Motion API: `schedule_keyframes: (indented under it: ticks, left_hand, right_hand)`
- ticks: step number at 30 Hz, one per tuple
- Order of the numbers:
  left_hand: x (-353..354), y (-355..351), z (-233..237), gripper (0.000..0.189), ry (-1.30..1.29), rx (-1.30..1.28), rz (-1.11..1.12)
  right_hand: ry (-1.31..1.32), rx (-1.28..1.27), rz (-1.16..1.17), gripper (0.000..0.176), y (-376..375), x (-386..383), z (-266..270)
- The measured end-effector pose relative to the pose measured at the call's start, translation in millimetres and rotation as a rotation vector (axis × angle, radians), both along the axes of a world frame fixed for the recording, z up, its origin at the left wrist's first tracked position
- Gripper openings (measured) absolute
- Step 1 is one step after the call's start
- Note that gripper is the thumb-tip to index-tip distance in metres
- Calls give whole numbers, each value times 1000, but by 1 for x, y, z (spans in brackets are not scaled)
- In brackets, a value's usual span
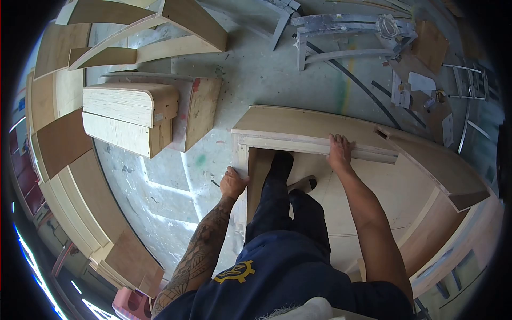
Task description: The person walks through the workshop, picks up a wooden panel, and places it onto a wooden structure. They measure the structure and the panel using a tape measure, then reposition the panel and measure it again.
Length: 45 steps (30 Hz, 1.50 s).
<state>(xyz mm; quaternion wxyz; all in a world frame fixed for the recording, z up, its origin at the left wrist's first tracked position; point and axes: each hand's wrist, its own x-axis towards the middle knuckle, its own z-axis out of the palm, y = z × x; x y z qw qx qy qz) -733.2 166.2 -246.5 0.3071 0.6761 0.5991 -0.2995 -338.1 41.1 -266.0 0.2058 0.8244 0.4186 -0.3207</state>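
Observation:
A large plywood frame (298,125) lies around my legs, with a pale wooden panel (368,197) inside it. My left hand (233,184) grips the left edge of the frame, its fingers curled over the wood. On the far rail, my right hand (341,152) rests with its fingers bent over the edge. My feet stand inside the frame, one in a dark shoe near the far left corner. An angled plywood piece (437,168) joins the frame at the right.
A rounded plywood box (122,114) stands on the concrete floor (160,186) at left. Curved wooden shelving (90,181) runs along the left side. A grey trestle (346,53), metal strips and a cardboard sheet (429,45) lie beyond the frame.

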Motion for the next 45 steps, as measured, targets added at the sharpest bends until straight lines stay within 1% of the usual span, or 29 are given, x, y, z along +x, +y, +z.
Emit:
schedule_keyframes:
  ticks: [3, 5, 7, 12, 14, 15, 17, 18, 20, 28, 31, 33, 36, 39, 45]
  left_hand:
    - [0, -1, -2, 72, 16, 7, -3]
    - [-1, -4, -4, 72, 15, 22, -2]
    - [-3, -4, -7, 71, 0, 35, -4]
    - [6, -1, 2, 71, 30, 28, 19]
    - [7, 1, 4, 71, 29, 20, 26]
    - [8, 2, 5, 72, 29, 14, 31]
    - [6, 3, 7, 73, 21, 8, 41]
    - [6, 4, 6, 73, 16, 7, 44]
    - [4, 2, 7, 74, 6, 27, 51]
    - [5, 5, 4, 74, -11, 26, 64]
    - [1, 0, 6, 74, -11, 13, 78]
    - [0, 2, 2, 73, -38, 51, 76]
    - [0, 2, 0, 71, -41, 47, 70]
    - [0, 2, 5, 69, -56, 49, 85]
    - [4, 7, 5, 68, -27, 32, 83]
  right_hand:
    - [-15, 27, 15, 75, -1, 0, 1]
    - [-6, 46, -6, 67, 2, -1, 4]
    - [-1, 44, -8, 67, 5, -1, 9]
    - [-8, 45, -4, 69, 3, -3, 6]
    - [-61, 39, 31, 75, 2, -5, 2]
    - [-63, 44, 40, 75, 4, -5, 0]
    - [-57, -17, 30, 75, 7, -4, 1]
    - [-60, -7, 43, 75, 10, -3, 2]
    - [-18, -36, -5, 74, 12, -2, 5]
    - [-18, -26, 17, 74, 13, -1, 9]
    - [-20, -22, 28, 74, 11, 0, 2]
    - [-37, 0, 26, 74, 17, -2, 7]
    - [-17, -64, 22, 71, 15, -2, 13]
    - [-30, -16, 26, 70, 22, 0, 10]
    - [-59, -33, 66, 66, 19, -2, 13]
